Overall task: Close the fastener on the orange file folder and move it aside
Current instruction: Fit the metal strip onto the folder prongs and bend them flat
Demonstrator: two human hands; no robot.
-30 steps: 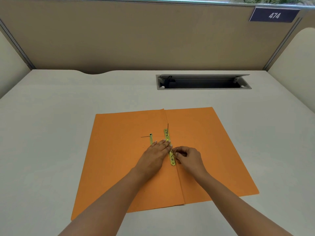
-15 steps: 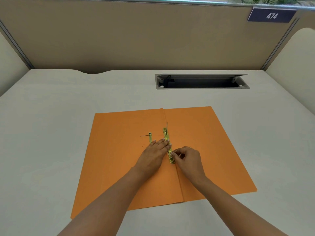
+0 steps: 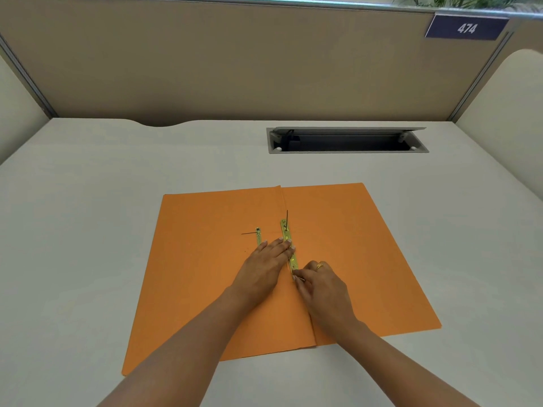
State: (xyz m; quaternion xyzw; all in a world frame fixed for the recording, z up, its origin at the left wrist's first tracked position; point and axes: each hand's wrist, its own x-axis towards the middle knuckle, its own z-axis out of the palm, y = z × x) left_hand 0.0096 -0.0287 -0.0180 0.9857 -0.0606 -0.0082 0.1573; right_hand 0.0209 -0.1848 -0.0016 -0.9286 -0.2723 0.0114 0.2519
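An orange file folder (image 3: 352, 254) lies spread flat on the pale desk. A yellow-green metal fastener bar (image 3: 286, 235) runs along its centre fold, with a thin dark prong standing up at its far end. My left hand (image 3: 264, 267) lies flat on the left leaf, fingertips pressing the bar's middle. My right hand (image 3: 321, 284), wearing a ring, pinches a thin prong at the bar's near end. A second short yellow-green strip (image 3: 258, 237) with a thin prong pointing left lies on the left leaf, partly under my left fingers.
A grey cable hatch (image 3: 346, 140) with its lid raised is set into the desk behind the folder. Beige partition walls (image 3: 235, 69) enclose the desk at the back and on both sides, with a sign reading 474 (image 3: 466, 27) at top right.
My right hand has slid slightly nearer along the bar, and its ring now shows. The left hand and the folder stay in place.
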